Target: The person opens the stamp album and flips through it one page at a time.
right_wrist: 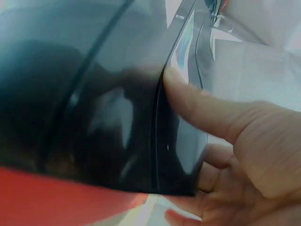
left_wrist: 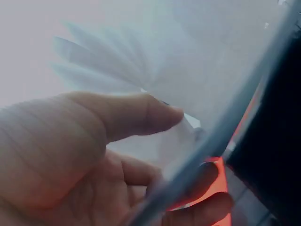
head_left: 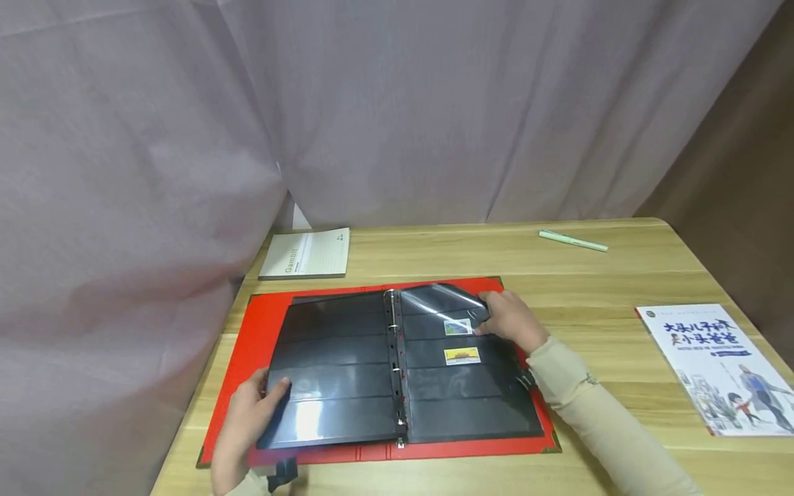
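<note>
Right hand lifting the top-right corner of a stock page; left hand steadying the album's left side.

Stamp album [head_left: 378, 375] lies open on the table [head_left: 620, 275], ring spine running near to far. Right hand [head_left: 511, 320] pinches the curled black page [head_left: 440, 300] at its far outer corner, thumb on top, fingers beneath; the page's hinge lies to its left. Left hand [head_left: 248, 413] grips the left pages' [head_left: 329, 365] near outer edge, thumb over. Two stamps [head_left: 460, 342] sit just below the lifted corner. Open tabletop to the right, before the booklet [head_left: 719, 365].

The left hand [head_left: 248, 413] has its fingertips tucked under the album page [head_left: 335, 372], out of sight; its wrist is cut off below. Both stamps [head_left: 461, 355] beside the ring spine are too small to read, and the booklet [head_left: 722, 368] runs off right of the album
</note>
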### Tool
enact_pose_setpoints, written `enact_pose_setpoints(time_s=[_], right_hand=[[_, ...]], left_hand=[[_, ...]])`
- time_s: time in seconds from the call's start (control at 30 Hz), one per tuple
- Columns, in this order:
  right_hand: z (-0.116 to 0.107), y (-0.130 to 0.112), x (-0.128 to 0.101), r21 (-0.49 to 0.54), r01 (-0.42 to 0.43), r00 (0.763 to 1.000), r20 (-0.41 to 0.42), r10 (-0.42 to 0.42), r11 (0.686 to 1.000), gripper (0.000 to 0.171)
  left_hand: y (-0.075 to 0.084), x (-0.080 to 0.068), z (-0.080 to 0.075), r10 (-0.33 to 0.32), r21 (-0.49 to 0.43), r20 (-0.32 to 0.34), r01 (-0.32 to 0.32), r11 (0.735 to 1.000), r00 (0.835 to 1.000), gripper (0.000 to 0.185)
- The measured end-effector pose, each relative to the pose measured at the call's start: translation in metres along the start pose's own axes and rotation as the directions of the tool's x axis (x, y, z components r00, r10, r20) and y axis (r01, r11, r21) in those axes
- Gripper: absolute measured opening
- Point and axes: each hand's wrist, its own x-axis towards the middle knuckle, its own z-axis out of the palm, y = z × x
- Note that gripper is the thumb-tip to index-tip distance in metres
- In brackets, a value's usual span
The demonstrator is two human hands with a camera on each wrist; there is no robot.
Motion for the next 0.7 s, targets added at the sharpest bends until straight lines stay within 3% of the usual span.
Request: enact_pose_setpoints(time_s=[0.37,0.57,0.7], right_hand=[[0.002,-0.006,-0.005,-0.051,0.011,0.979,-0.204,-0.021,0.999,0.058],[-0.004,-0.003,-0.007,0.062,-0.041,0.989,-0.142,0.050,0.997,0.084],[-0.011,-0.002,-0.010,0.123,-0.002,0.996,-0.089,0.013,0.992,0.092]], left_hand=[[-0.006,0.002,0.013,-0.102,0.035,0.013,0.101,0.994,0.995,0.054],[-0.010,0.006,0.017,-0.154,0.008,0.020,0.154,0.988,0.988,0.050],[-0.011,0.004,0.018,-0.168,0.001,-0.009,0.168,0.986,0.986,0.048]])
